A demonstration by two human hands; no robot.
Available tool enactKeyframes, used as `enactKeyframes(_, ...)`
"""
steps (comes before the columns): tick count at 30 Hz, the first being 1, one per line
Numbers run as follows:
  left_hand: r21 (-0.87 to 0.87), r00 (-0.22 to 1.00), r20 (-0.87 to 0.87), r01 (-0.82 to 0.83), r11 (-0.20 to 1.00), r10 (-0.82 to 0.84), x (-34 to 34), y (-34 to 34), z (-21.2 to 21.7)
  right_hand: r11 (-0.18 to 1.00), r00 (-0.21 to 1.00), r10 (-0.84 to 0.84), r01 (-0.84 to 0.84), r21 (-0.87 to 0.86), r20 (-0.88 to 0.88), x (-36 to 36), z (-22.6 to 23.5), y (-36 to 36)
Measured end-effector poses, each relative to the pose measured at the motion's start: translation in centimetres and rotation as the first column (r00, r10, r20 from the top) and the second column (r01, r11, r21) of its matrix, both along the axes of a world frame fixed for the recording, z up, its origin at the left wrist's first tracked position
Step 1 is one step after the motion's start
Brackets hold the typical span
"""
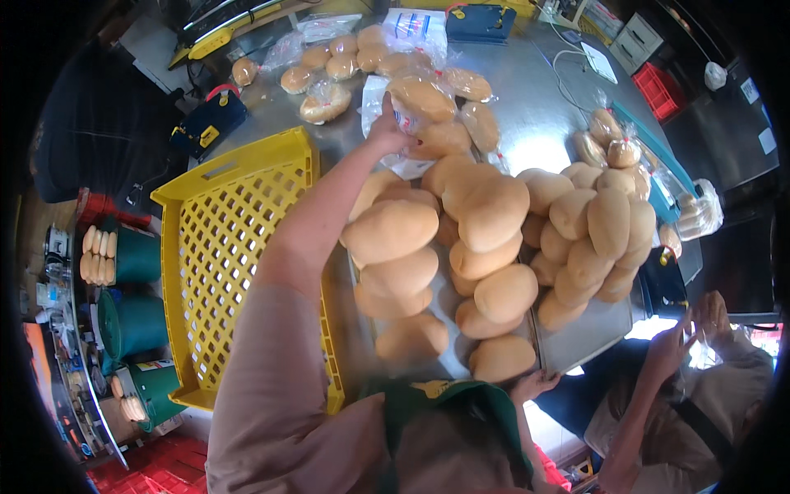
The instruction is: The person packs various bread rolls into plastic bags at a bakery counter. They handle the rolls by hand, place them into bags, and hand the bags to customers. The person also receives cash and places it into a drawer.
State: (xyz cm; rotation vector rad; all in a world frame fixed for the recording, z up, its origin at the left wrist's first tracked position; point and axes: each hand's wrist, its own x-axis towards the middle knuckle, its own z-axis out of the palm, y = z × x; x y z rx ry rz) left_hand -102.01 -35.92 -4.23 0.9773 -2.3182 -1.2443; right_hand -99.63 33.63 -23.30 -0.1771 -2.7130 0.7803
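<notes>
My left hand (393,132) reaches far across the table, its fingers closed at a printed clear plastic bag (404,121) beside two long bread loaves (442,141). Whether both loaves lie inside that bag, I cannot tell. White printed bags (373,107) lie under the hand. Near my body, my right hand (535,386) is closed at the near edge of a metal tray (576,346); part of it is hidden. Between the hands, golden loaves (494,212) sit in piled rows on metal trays.
An open yellow crate (169,272) stands at left. Bagged loaves (325,102) and blue tape dispensers (481,23) lie at the back. More bagged bread (623,153) sits right, by a teal tray (658,165). Another person (683,403) works at lower right. Green bins (132,325) stand far left.
</notes>
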Motion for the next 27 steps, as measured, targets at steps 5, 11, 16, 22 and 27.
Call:
enactKeyframes(5,0.078,0.993,-0.002,0.122,0.99,-0.122,-5.1,-2.5,0.2,0.997,0.997,-0.07,0.071,-0.029,0.044,-12.9,13.4,1.2)
enactKeyframes(11,-0.025,0.959,-0.122,0.253,0.967,-0.254,-9.0,-1.0,-1.1,0.998,0.994,0.058,-0.054,-0.044,0.097,-23.8,19.5,-2.1)
enactKeyframes(16,-0.13,0.92,-0.198,0.318,0.939,-0.339,-9.8,-1.5,-0.5,1.0,0.984,0.015,-0.014,-0.006,0.177,-28.8,19.0,-5.5)
enactKeyframes(22,-0.71,0.947,0.032,-0.204,0.675,0.32,-5.0,-10.2,-0.6,0.999,0.989,-0.02,0.016,0.03,0.147,-30.8,18.9,-6.5)
enactKeyframes(27,-0.524,0.927,0.016,-0.312,0.792,0.375,-3.1,-17.6,-1.9,0.994,0.996,-0.064,0.059,0.089,0.06,-29.3,18.0,-7.1)
